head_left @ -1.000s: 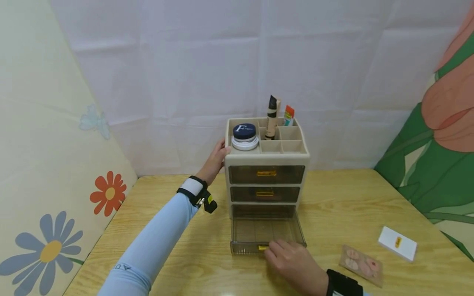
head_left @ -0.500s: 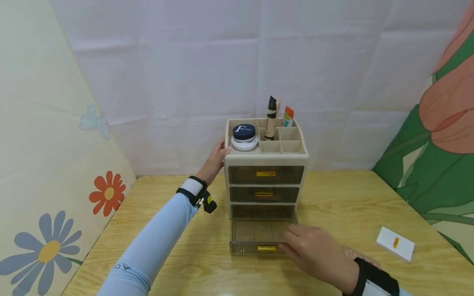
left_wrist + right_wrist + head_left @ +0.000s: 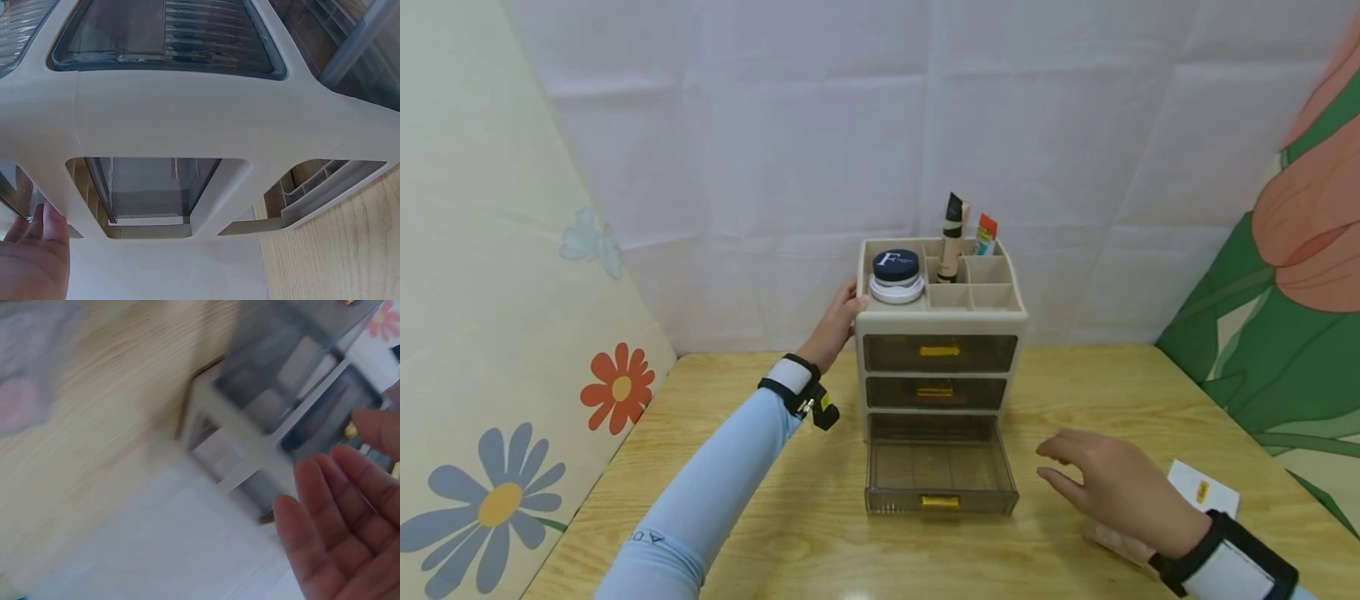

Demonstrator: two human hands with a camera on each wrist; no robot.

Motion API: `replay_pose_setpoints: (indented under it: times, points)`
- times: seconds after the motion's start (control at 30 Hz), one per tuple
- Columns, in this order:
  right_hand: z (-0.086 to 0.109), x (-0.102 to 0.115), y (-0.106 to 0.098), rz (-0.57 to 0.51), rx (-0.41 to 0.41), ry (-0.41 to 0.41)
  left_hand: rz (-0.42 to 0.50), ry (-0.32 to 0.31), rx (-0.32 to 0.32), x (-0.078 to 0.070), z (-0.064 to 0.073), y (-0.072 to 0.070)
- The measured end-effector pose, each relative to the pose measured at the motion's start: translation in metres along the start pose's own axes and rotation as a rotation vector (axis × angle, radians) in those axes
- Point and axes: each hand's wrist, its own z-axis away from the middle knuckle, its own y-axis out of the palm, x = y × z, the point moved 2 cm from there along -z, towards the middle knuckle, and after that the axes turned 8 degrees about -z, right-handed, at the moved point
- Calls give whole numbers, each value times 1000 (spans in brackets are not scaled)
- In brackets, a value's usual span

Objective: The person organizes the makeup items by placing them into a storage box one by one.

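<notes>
A cream cosmetics organizer [image 3: 955,318] stands on the table with its bottom drawer [image 3: 942,467] pulled out. Nothing shows inside that smoky see-through drawer; two upper drawers are closed. My left hand [image 3: 830,335] rests against the organizer's upper left side, its fingers [image 3: 51,228] fairly straight along the side frame. Right of the drawer, my right hand [image 3: 1116,492] hovers with fingers loosely bent and apart from the thumb, holding nothing. Partly hidden beneath it lies a flat pinkish palette [image 3: 1118,543]. Beyond the hand is a white flat box [image 3: 1206,490] with a gold label.
On top of the organizer sit a navy-lidded powder jar [image 3: 896,265] on a white round case [image 3: 897,292], a beige tube with a black cap [image 3: 951,242], and a red-topped item [image 3: 987,233]. A white cloth [image 3: 760,167] hangs behind the wooden table [image 3: 752,517].
My right hand has let go of the bottom drawer's handle and moved right, over the palette and towards the white box. The left hand stays at the organizer's side.
</notes>
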Motion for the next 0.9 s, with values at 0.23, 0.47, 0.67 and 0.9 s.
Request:
replay_pose_setpoints:
  times: [0.23,0.47,0.67,0.9]
  points:
    - [24,-36,-2,-150,325,310,-1,8,0,1,-1,0]
    - [43,-61,7,-218,510,512,1,4,6,0,0,0]
    - [59,-69,15,-245,511,522,-2,-1,1,-1,0,0]
    - [70,-69,25,-214,509,498,-17,-3,5,0,1,-1]
